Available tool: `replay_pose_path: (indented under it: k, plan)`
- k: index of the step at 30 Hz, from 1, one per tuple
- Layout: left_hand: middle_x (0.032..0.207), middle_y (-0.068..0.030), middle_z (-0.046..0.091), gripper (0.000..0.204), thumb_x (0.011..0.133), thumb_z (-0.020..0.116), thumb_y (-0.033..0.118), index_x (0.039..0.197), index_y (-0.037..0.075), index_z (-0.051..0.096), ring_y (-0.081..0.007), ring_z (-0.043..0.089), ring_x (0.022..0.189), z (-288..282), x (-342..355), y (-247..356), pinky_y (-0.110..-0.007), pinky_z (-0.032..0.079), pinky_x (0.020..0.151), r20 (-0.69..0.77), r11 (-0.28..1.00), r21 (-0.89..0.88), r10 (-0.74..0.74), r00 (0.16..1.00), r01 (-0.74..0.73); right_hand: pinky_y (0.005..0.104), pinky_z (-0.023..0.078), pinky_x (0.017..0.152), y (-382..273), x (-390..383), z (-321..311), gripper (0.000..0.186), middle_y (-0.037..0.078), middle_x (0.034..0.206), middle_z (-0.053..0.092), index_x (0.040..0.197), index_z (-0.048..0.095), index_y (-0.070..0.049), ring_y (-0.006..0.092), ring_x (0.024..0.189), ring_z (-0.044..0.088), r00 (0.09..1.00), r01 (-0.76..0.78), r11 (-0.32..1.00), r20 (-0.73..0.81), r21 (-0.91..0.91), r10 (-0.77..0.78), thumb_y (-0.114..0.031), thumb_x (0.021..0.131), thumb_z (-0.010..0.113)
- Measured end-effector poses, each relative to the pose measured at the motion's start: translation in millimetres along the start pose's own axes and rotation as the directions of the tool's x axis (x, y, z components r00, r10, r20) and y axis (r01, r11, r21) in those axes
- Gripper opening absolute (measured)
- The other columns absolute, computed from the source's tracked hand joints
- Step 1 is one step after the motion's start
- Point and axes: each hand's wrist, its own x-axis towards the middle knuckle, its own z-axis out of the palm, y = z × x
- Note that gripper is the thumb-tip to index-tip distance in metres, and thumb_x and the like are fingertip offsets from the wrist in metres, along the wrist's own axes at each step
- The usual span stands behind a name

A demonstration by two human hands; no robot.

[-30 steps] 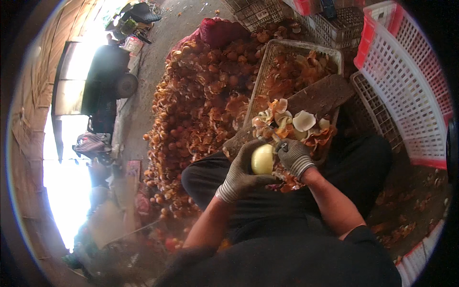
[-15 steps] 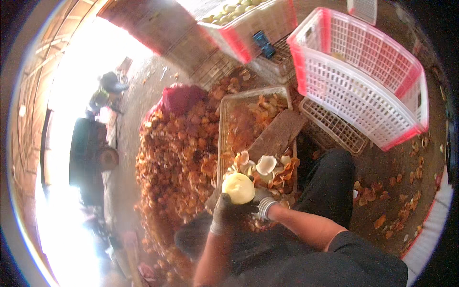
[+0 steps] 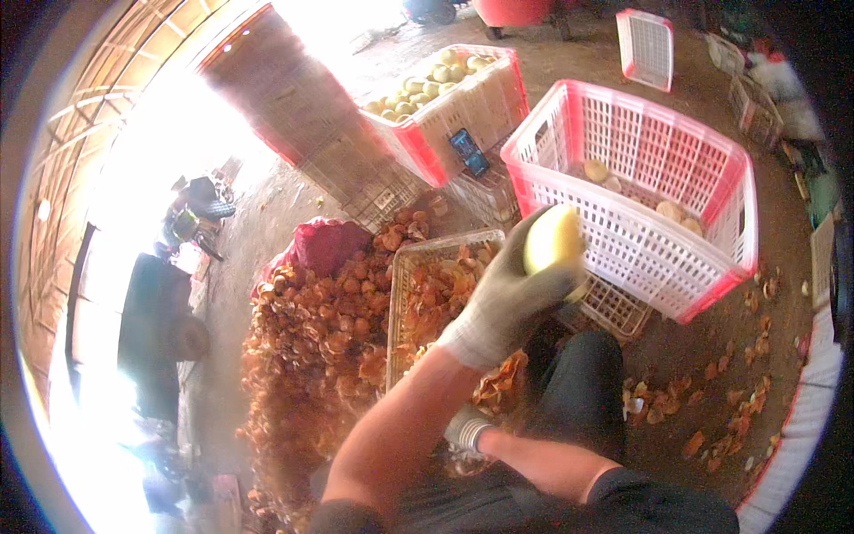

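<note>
My left hand, in a grey knit glove, is raised with a peeled yellow onion gripped in its fingers, in front of the near white-and-red plastic crate, which holds a few pale onions. My right hand, also gloved, is low by my lap beside brown peels; its fingers are hidden behind my left forearm. A plastic tray of peels stands behind my hands, partly covered by the left one.
A heap of brown peelings with a red sack lies left. Behind are stacked crates and a crate full of pale onions with a blue device at its side. A dark wheeled vehicle stands far left.
My left hand has lifted the onion up and right, away from my right hand, toward the near crate. The view has tilted up, showing more of the crates behind.
</note>
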Motion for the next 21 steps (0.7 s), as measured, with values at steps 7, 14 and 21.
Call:
replay_pose_path:
  k: [7, 14, 21]
  plan:
    - [0.105, -0.0158, 0.058, 0.070, 0.085, 0.069, 0.006, 0.141, 0.008, 0.026, -0.0273, 0.065, 0.077, 73.3, 104.3, 0.7, -0.041, 0.057, 0.065, -0.037, 0.993, -0.108, 0.038, 0.999, -0.042, 0.0472, 0.047, 0.089, 19.2, -12.4, -22.2, 0.037, 0.021, 0.111, 0.064, 0.112, 0.065, -0.009, 0.0399, 0.103, 0.061, 0.993, -0.082, 0.994, 0.088, 0.069, 0.076, -0.033, 0.091, 0.048]
    - [0.116, -0.0135, 0.063, 0.043, 0.092, 0.061, 0.012, 0.130, -0.004, 0.047, -0.0209, 0.064, 0.096, -74.0, -99.6, -14.5, -0.032, 0.053, 0.080, -0.441, 0.987, 0.034, -0.124, 0.889, 0.155, 0.0443, 0.049, 0.088, -65.4, -30.0, -123.5, 0.036, 0.019, 0.107, 0.066, 0.114, 0.065, -0.010, 0.0353, 0.099, 0.063, 0.936, -0.264, 0.958, 0.270, 0.114, 0.226, -0.029, 0.086, 0.055]
    - [0.099, -0.0065, 0.065, 0.037, 0.087, 0.066, 0.011, 0.121, -0.002, 0.055, -0.0133, 0.062, 0.082, -185.4, -277.1, -5.8, -0.027, 0.051, 0.074, -0.756, 0.905, 0.347, 0.116, 0.645, 0.245, 0.0391, 0.051, 0.080, -32.9, -22.5, -64.7, 0.026, 0.016, 0.094, 0.070, 0.100, 0.070, -0.006, 0.0296, 0.088, 0.066, 0.902, -0.243, 0.970, 0.367, -0.009, 0.230, -0.021, 0.081, 0.061]
